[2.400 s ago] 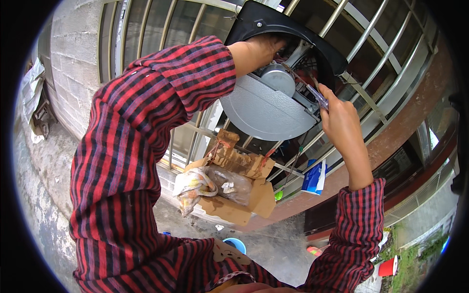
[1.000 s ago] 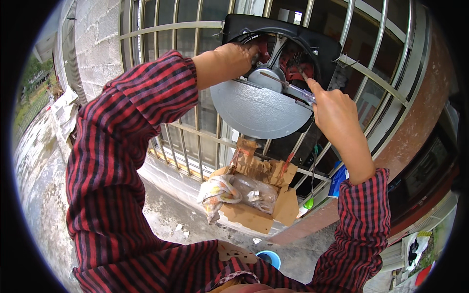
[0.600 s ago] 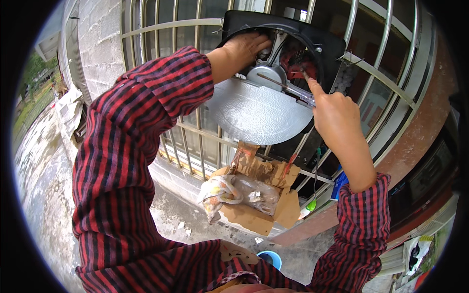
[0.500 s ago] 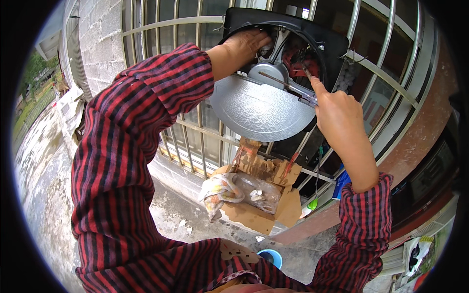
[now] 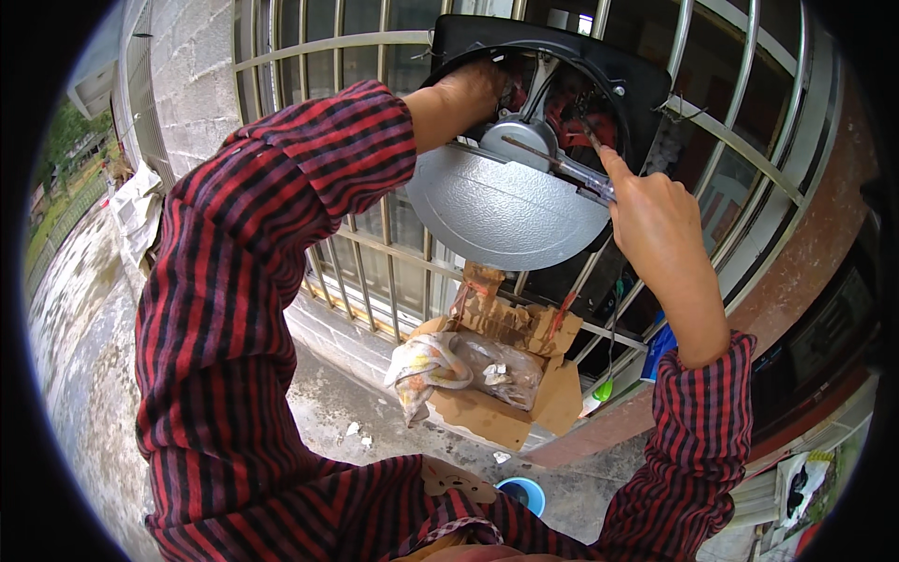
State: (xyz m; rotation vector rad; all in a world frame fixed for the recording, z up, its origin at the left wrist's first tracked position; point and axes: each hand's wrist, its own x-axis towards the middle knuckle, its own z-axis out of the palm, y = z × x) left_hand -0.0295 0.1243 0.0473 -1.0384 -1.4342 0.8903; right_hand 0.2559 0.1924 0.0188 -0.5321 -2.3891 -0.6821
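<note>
A black-framed fan unit (image 5: 646, 84) with a silver half-round cover (image 5: 510, 211) is mounted at the window bars. In its opening sit a round grey motor housing (image 5: 515, 140) and dark red parts. My left hand (image 5: 473, 92) reaches into the left side of this opening; its fingers are hidden in shadow behind the rim. My right hand (image 5: 655, 215) is closed round a screwdriver (image 5: 571, 171), whose shaft crosses in front of the motor. Beside its extended index finger a thin dark rod (image 5: 592, 136) points into the opening; I cannot tell what it is.
Metal window bars (image 5: 384, 140) surround the unit. Below is an open cardboard box (image 5: 557, 398) with plastic wrapping (image 5: 501, 370) and a patterned cloth (image 5: 426, 370). A blue basin (image 5: 524, 494) stands on the concrete floor. At right hangs a cord with a green end (image 5: 604, 390).
My left hand has gone deeper into the opening, so its fingers no longer show. My right hand has shifted only slightly, still with the screwdriver in it.
</note>
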